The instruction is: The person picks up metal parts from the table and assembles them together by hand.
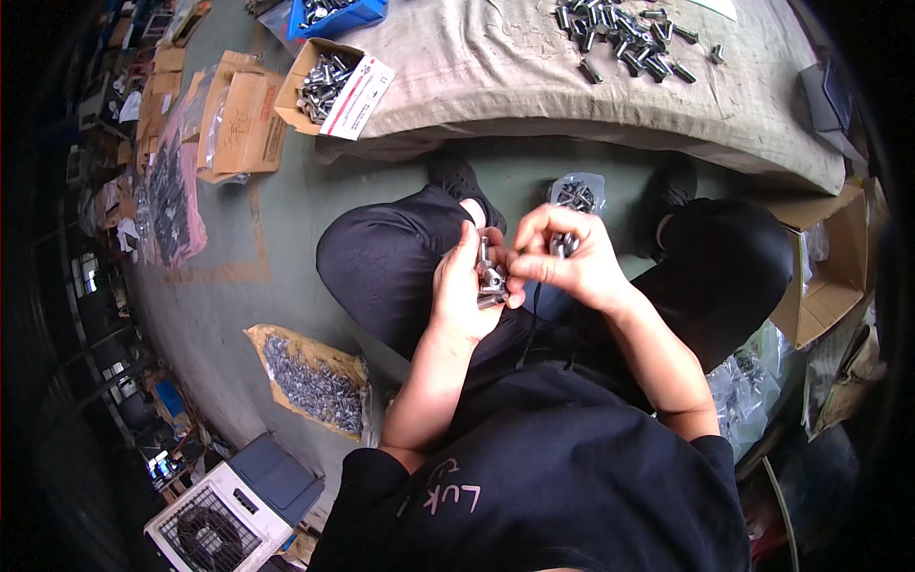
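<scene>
Sitting with knees spread wide, the person in front of me holds both hands close together above the lap. The left hand point(461, 294) is cupped, its fingers curled around some pieces point(491, 282), small, shiny and mostly cylindrical. The right hand point(579, 264) is just beside it, its curled fingers closed on other pieces point(564, 245), whose round ends show. Its thumb and forefinger come together near the left fingertips; from where I stand, I can't tell what, if anything, is pinched between them.

Between the 2 feet sits a clear tub point(578, 194) of similar metal bits, just beyond the right hand. Past that is a table point(467, 71) draped in pale cloth, with a loose heap point(629, 43) of cylinders spread toward its far side. Near the table's left end are 2 containers of metal parts: a carton point(349, 100) with a white flap and a blue bin point(367, 13).

On the floor to the person's left lies a brown tray point(270, 355) heaped with small grey parts, and nearer me stands a cooler point(224, 524) with a round fan behind its grille. On the person's right are an open box point(829, 296) and some clear bags point(748, 391).
</scene>
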{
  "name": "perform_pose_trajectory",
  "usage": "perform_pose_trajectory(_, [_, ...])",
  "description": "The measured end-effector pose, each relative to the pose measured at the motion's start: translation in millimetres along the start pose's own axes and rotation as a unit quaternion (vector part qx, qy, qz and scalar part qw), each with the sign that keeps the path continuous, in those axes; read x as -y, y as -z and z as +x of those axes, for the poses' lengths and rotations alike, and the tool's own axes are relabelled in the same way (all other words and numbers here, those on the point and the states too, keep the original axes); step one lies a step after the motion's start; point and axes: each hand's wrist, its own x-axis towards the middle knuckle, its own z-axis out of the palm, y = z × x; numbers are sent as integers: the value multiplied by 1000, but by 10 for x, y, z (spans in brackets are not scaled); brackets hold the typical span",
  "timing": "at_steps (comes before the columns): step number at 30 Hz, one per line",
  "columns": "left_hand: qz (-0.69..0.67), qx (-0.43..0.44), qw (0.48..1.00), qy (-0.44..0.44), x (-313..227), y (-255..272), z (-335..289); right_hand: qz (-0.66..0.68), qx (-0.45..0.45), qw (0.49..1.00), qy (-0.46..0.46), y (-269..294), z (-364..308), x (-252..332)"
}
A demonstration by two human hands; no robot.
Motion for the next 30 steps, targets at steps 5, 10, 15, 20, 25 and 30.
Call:
perform_pose_trajectory(5, [32,-67,995,-66,27,69,49,-280,56,945,159,-59,3,-25])
perform_pose_trajectory(10, [89,-90,986,-112,23,-15,34,-326,37,926,186,-67,22,-92])
perform_pose_trajectory(15, [36,-32,999,-25,-23,-27,29,92,-108,990,-25,24,10,-54])
perform_pose_trajectory(20, [43,-2,999,-32,-30,17,46,314,-118,941,-39,112,38,-72])
perform_pose_trajectory(25, [71,-35,996,-51,-34,15,13,32,-72,996,32,-1,49,-97])
perform_pose_trajectory(30, [86,-59,993,-62,25,70,66,-287,-15,946,150,-39,49,-116])
